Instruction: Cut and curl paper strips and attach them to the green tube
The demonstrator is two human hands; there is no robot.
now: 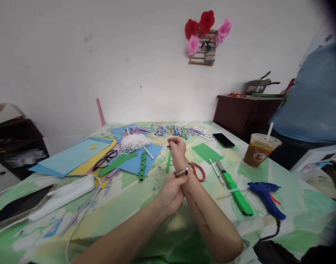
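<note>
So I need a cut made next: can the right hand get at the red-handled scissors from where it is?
Probably yes. The right hand is raised just above the red-handled scissors, with nothing between them, though the left hand touches its wrist.

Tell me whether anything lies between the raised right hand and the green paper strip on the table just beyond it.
Nothing visible does. The right hand is a loose fist just right of the green paper strip. The left hand grips the right wrist at the bracelet.
</note>
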